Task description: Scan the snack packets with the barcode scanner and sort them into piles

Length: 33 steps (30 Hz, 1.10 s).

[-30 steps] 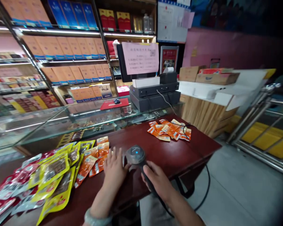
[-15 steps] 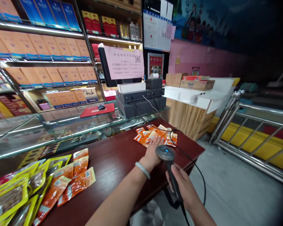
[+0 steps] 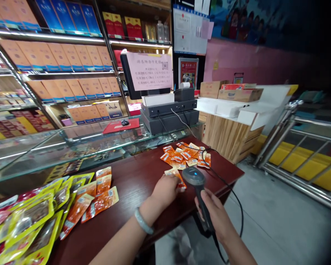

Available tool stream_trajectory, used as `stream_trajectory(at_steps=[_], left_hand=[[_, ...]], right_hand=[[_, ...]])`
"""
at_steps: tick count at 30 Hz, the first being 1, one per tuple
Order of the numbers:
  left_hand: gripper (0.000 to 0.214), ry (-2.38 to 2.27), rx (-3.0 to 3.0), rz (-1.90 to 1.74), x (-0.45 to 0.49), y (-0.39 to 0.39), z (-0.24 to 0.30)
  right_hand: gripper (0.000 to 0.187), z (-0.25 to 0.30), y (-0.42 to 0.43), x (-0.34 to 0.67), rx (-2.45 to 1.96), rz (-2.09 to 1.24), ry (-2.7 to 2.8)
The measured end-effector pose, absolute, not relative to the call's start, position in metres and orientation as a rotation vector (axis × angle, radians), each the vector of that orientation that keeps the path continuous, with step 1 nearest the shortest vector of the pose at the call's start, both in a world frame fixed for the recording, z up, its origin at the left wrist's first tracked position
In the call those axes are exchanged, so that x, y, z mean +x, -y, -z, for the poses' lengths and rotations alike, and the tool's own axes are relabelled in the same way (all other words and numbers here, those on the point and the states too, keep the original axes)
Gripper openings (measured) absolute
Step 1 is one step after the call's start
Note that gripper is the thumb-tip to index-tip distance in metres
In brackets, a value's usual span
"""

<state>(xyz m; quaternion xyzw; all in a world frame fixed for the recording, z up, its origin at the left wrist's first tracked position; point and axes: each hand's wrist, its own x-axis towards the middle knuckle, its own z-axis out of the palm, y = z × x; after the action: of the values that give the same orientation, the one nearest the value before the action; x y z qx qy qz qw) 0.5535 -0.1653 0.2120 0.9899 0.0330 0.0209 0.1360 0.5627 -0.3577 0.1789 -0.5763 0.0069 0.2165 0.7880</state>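
My right hand [image 3: 213, 211] is wrapped round the handle of a black barcode scanner [image 3: 194, 177], its head pointing forward with a small blue light lit. Just left of the scanner, my left hand [image 3: 165, 190] has its fingers curled on an orange snack packet [image 3: 174, 173] at the tabletop; the fingertips are partly hidden. Beyond it lies a loose pile of similar orange packets [image 3: 182, 156]. At the left, more orange packets [image 3: 100, 204] lie beside a heap of yellow-edged snack bags [image 3: 34, 215].
The dark red wooden table [image 3: 135, 180] adjoins a glass display counter [image 3: 79, 147]. On the counter stand a monitor with a paper sign [image 3: 151, 73] and a cash drawer [image 3: 171, 122]. The scanner's black cable [image 3: 223, 178] loops over the table's right edge. A metal railing [image 3: 306, 154] is at right.
My left hand has drawn back from the pile toward me, bringing one orange packet with it. The view has shifted slightly; my right hand still holds the scanner.
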Motion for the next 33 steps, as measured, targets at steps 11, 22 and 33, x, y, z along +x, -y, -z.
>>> stream_trajectory(at_steps=[11, 22, 33], left_hand=[[0.063, -0.825, 2.977, -0.154, 0.509, 0.154, -0.2], [0.019, -0.922, 2.525, -0.263, 0.453, 0.107, -0.197], [0.018, -1.204, 2.291, -0.479, 0.371, 0.053, -0.178]], right_hand=[[0.049, -0.172, 0.349, 0.542, -1.26, -0.549, 0.157], [0.044, -0.187, 0.319, 0.511, -1.228, -0.693, 0.254], [0.048, -0.192, 0.253, 0.473, -1.223, -0.961, 0.502]])
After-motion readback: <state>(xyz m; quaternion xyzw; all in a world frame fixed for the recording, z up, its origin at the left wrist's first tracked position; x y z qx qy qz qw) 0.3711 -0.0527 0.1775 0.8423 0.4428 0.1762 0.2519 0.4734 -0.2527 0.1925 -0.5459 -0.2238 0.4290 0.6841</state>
